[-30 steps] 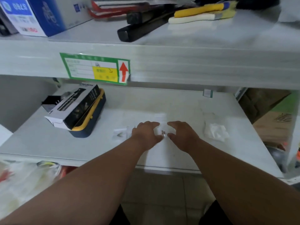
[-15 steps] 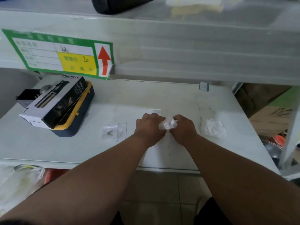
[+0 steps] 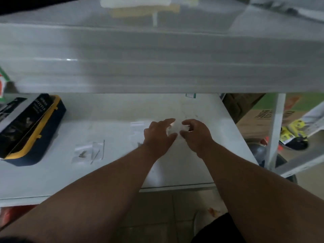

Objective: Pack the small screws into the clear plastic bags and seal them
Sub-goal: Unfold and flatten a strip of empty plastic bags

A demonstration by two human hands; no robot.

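Head camera, looking forward and down: I see two bare forearms reaching out over a white table (image 3: 52,181) that sits under a wide, pale shelf (image 3: 157,64). My left hand (image 3: 158,135) and right hand (image 3: 196,135) meet near the middle of the table, close together, with a small clear plastic bag (image 3: 176,128) between them. The right hand's fingers are curled and pinch the bag's right side. The left hand's forefinger is stretched out along the bag's upper edge while its thumb comes up against the lower edge, so it pinches the bag too. The picture is blurred here, and I cannot tell whether any screws are inside this bag. To the left of the hands, well apart from them, two more small clear bags (image 3: 89,151) lie flat on the table, overlapping; one holds a little dark cluster of screws (image 3: 82,153), the other a thin dark piece I cannot make out. Just left of the left hand, another flat clear bag (image 3: 137,128) lies on the table. Further left, at the table's edge, a black and white carton (image 3: 21,118) rests tilted on a dark blue case with a yellow rim (image 3: 50,120). Beyond the table's right edge stand brown cardboard boxes (image 3: 254,118).
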